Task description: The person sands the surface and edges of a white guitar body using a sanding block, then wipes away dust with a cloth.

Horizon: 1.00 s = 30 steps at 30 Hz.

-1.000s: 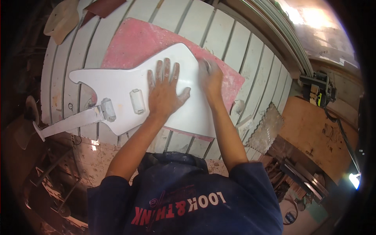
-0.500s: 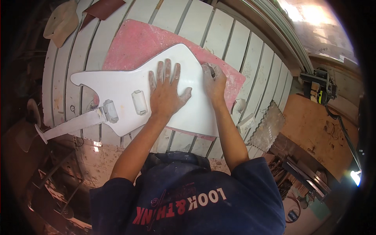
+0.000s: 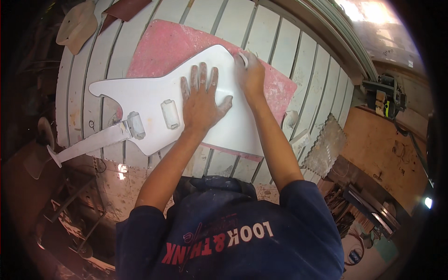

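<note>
A white guitar body (image 3: 144, 95) with two rectangular recesses and a pale, dusty neck (image 3: 93, 142) lies on a pink board (image 3: 154, 44). My left hand (image 3: 203, 102) rests flat on the body, fingers and thumb spread and coated in pale dust. At the upper right edge of the body, my right hand (image 3: 249, 74) is curled, its fingertips blurred around something I cannot make out.
The board sits on a slatted white bench (image 3: 275, 28). A beige piece (image 3: 77, 25) and dark red sheets (image 3: 126, 9) are at the upper left. A scalloped grey sheet (image 3: 326, 144), a metal rail (image 3: 326, 37) and a brown panel (image 3: 382, 158) are to the right.
My right hand has moved up and leftward along the body's edge since the half-second frame. My left hand stays in place on the body. The whole view has shifted slightly.
</note>
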{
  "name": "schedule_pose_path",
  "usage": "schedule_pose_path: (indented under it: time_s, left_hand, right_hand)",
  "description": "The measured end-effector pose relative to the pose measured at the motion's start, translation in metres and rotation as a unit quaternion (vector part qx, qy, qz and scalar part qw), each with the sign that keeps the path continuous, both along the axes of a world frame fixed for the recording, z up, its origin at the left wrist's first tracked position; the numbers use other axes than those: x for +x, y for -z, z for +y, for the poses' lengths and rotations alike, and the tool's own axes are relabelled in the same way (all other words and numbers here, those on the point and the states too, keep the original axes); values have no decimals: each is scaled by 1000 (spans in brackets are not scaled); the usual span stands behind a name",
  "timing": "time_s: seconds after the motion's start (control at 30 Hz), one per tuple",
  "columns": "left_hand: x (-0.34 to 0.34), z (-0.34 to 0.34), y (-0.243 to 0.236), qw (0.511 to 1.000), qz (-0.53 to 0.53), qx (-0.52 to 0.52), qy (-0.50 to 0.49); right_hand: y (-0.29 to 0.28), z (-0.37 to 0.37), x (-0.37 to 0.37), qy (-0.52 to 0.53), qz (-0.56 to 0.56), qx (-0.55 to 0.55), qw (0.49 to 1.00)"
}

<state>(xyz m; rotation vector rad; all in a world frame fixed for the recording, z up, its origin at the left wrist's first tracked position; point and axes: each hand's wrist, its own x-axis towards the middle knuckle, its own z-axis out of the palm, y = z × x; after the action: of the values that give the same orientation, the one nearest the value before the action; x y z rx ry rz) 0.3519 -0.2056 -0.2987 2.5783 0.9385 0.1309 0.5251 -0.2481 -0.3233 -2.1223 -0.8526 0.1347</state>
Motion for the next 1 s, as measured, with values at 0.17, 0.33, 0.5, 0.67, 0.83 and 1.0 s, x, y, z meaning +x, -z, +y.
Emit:
schedule_pose_path:
  time_s: [0.17,0.33,0.5,0.67,0.83,1.0]
  left_hand:
    - [-1,1,-2,1000,-14,-6,-9]
    - [1,2,-2,1000,-24,6,-7]
    - [2,3,-2,1000,-17,-6,-4]
    - [0,3,1,1000,-16,-2,-2]
    - [0,3,1,1000,-16,-7,-6]
    - [0,3,0,1000,-11,3,1]
  right_hand:
    - [-5,-15,-6,14,65,-58,996]
    - [2,17,5,10,-19,-18,1000]
    - [-2,-11,2,18,58,-49,997]
    - [2,-11,-2,29,121,31,992]
    - [5,-16,-1,10,45,-9,999]
    - [2,7,4,-30,-24,-16,999]
